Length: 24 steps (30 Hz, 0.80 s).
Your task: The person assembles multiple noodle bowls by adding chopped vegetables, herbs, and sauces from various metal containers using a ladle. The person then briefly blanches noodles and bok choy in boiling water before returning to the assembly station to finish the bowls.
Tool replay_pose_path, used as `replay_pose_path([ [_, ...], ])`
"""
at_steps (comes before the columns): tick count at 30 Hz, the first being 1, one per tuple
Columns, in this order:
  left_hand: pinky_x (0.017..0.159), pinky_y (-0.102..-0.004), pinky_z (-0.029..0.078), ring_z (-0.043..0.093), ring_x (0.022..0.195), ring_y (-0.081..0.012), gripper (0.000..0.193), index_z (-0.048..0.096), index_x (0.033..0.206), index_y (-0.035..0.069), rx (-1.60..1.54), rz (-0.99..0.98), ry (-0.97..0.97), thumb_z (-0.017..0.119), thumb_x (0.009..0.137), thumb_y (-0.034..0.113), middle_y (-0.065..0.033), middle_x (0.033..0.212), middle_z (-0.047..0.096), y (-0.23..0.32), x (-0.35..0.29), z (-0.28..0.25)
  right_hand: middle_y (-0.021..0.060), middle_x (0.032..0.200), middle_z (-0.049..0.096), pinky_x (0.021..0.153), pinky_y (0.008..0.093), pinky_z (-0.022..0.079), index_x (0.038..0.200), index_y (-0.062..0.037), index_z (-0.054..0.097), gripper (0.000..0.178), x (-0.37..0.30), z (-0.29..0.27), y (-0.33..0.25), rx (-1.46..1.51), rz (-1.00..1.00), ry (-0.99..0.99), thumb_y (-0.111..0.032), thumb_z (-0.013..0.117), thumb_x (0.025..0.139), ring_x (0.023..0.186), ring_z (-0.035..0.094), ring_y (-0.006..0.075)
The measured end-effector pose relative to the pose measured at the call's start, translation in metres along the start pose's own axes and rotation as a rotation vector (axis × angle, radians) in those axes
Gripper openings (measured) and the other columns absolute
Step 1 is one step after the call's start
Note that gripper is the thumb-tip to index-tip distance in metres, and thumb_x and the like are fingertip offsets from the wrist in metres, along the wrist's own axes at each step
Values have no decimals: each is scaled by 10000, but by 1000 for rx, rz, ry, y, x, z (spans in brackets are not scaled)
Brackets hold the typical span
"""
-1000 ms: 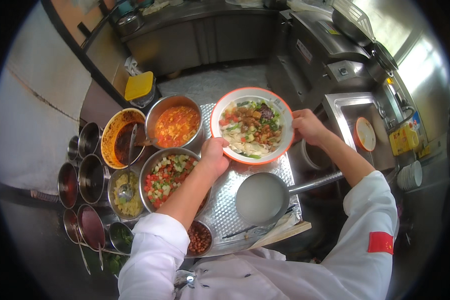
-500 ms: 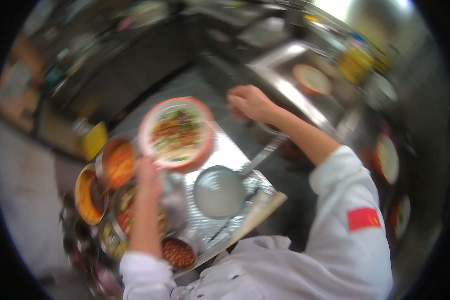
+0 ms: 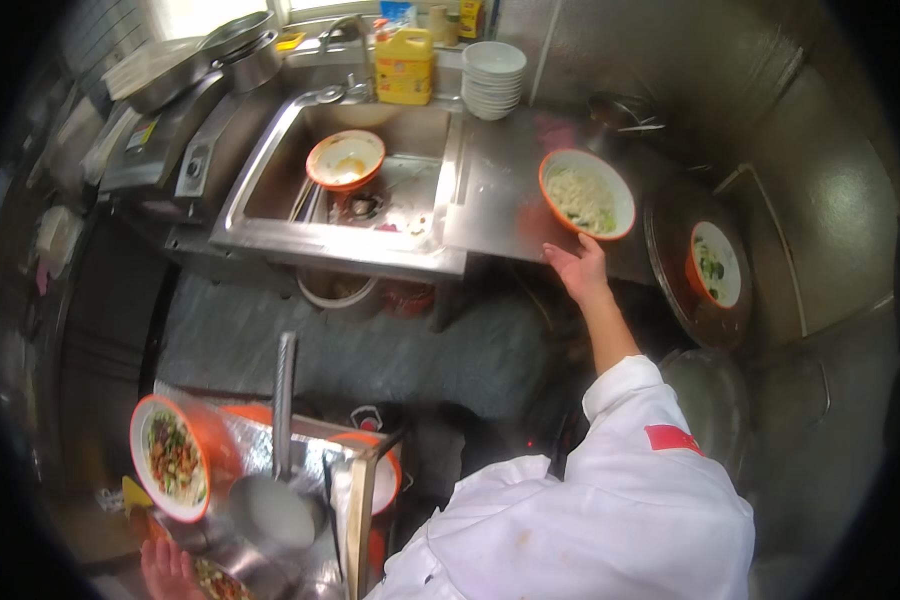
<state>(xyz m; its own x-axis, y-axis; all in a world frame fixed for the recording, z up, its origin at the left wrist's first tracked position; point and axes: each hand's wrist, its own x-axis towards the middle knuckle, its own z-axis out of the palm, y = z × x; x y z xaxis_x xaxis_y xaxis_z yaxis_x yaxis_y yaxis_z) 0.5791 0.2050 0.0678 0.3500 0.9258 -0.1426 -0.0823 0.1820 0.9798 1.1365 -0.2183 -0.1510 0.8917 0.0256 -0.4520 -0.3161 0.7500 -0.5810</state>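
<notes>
the bowl of noodles [image 3: 587, 194], orange outside and white inside, seems to sit on the metal surface [image 3: 498, 175]. it is round, so it has no long side. my right hand [image 3: 581, 266] is the near one: the bowl is at 12 o'clock from it, with my fingertips right by the near rim. my thumb and fingers are spread apart, not clamped on it. i can't tell if they touch the rim.

my left hand [image 3: 168, 570] is well apart from my right, down at 7 to 8 o'clock. its fingers are straight and hold nothing i can see. the bowl of noodles is between 1 and 2 o'clock from it, far off. the topped bowl [image 3: 176, 462] is at 12 o'clock from it, and the pot of cloudy water [image 3: 278, 514] is at 2 o'clock, handle pointing to 12.

from the noodles, a bowl with greens [image 3: 712, 268] is at 4 o'clock, the sink [image 3: 340, 240] at 9, and the yellow jug [image 3: 404, 72] at 10.
</notes>
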Motion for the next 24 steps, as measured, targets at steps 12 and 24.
replay_pose_path([
  [12,989,-453,398,536,1108,-338,554,360,1331,-46,243,-174,-232,496,841,174,-241,1203,531,-42,23,235,247,1069,560,713,486,562,1109,151,474,360,-8,21,-53,-314,-188,-15,49,460,763,913,621,368],
  [24,1041,-440,355,456,1219,-337,764,306,1367,-22,-491,-141,-419,513,677,232,-188,1362,418,-86,-19,294,115,1176,584,882,304,452,1239,48,472,460,-166,152,43,-605,555,-985,-59,569,801,1022,586,200],
])
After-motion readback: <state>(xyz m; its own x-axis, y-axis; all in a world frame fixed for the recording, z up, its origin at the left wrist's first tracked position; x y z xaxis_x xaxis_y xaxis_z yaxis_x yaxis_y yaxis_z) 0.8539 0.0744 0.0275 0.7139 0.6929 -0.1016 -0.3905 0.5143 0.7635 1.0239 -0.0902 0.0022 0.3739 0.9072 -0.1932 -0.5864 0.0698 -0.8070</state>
